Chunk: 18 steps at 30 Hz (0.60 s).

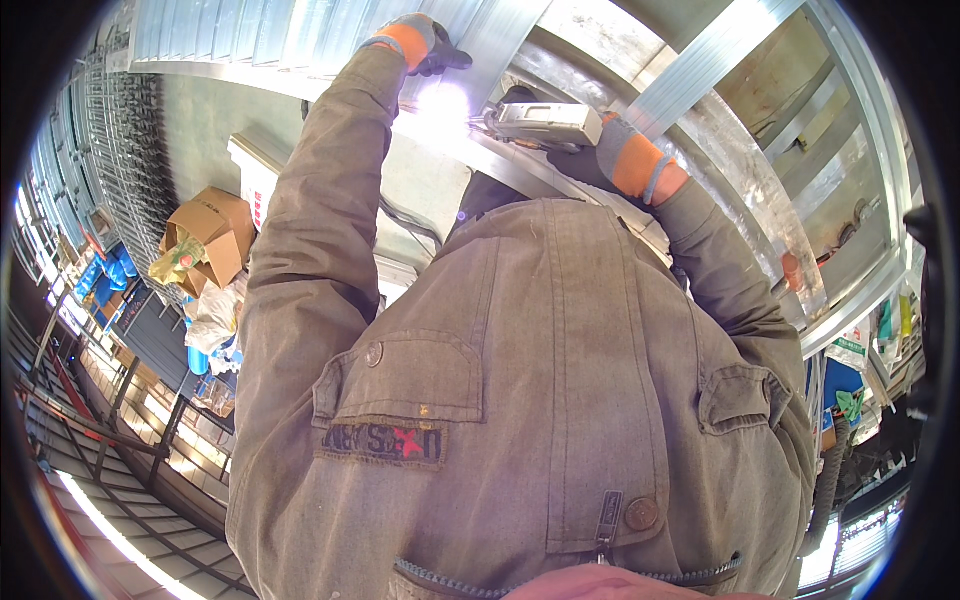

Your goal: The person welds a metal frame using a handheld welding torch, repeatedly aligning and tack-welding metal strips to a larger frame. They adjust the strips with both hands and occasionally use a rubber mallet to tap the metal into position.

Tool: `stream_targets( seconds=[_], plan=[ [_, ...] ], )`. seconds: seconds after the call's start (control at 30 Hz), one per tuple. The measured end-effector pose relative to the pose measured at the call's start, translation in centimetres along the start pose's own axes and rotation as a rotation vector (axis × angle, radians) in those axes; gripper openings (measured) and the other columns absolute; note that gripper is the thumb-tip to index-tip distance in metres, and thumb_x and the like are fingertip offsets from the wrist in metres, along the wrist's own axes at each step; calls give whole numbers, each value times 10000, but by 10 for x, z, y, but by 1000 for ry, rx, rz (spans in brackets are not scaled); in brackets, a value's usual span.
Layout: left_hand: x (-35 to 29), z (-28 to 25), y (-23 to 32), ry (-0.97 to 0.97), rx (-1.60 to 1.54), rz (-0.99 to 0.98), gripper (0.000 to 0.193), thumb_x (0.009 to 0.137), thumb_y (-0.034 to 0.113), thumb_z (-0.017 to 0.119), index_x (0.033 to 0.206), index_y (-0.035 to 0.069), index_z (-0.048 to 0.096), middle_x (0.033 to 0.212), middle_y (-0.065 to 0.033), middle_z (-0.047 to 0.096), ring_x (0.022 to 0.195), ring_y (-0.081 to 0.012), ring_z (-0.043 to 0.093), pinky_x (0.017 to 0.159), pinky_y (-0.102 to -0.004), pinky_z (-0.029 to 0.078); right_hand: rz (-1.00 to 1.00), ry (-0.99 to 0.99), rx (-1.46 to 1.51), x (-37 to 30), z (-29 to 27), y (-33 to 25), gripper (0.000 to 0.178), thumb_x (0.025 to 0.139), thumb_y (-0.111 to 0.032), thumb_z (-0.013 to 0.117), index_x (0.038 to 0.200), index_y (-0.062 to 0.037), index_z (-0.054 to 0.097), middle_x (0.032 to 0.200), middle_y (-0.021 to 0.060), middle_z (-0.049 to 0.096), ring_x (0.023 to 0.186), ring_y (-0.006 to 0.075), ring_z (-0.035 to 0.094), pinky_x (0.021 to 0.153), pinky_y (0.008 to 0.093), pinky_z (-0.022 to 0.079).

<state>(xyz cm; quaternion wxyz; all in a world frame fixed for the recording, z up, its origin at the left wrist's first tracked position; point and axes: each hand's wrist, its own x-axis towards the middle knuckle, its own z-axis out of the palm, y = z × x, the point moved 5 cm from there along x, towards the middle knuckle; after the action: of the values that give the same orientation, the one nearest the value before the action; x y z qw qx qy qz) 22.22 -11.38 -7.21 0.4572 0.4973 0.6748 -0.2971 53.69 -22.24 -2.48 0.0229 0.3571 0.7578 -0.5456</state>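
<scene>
My right hand (625, 158), in an orange and dark glove, grips a boxy pale-grey welding gun (552, 124). The gun's nozzle points left at a bright white-violet welding glare (443, 108), which hides the spot beneath it. Just above that glare, my left hand (422, 45) wears a matching glove and rests on ribbed silver metal panels (290, 32), with a thumb and fingers apart. A metal frame rail (515, 168) runs from the glare down to the right, under the gun.
Silver metal bars (715, 62) form an open frame on the right. An open cardboard box (215, 232) and plastic bags (212, 312) stand at the left, near stacked metal profiles (125, 130). Dark cables (410, 222) hang below the rail. A corrugated hose (832, 470) is at lower right.
</scene>
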Motion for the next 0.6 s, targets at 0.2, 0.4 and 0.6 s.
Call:
stream_targets(
  seconds=[0.2,0.4,0.6],
  plan=[
    [-2,-1,0,-2,-14,12,482,826,566,952,894,114,797,750,3,726,630,-143,615,584,-320,501,82,-63,73,-10,-13,-6,514,987,-413,832,1360,-66,766,1216,167,823,1086,324,781,955,395,587],
    [-2,-2,2,-22,29,13,500,834,579,947,931,108,812,762,-3,730,641,-146,623,597,-326,512,31,-43,66,-13,-22,-21,456,1037,-381,756,1345,-44,760,1193,189,807,1078,330,765,966,391,573],
    [0,-1,0,-13,21,9,498,830,585,949,927,115,816,762,0,731,647,-143,630,598,-324,511,150,-257,-205,-21,-32,-30,424,1076,-203,688,1433,24,654,1307,130,765,1192,240,725,1076,313,503]
  ],
)
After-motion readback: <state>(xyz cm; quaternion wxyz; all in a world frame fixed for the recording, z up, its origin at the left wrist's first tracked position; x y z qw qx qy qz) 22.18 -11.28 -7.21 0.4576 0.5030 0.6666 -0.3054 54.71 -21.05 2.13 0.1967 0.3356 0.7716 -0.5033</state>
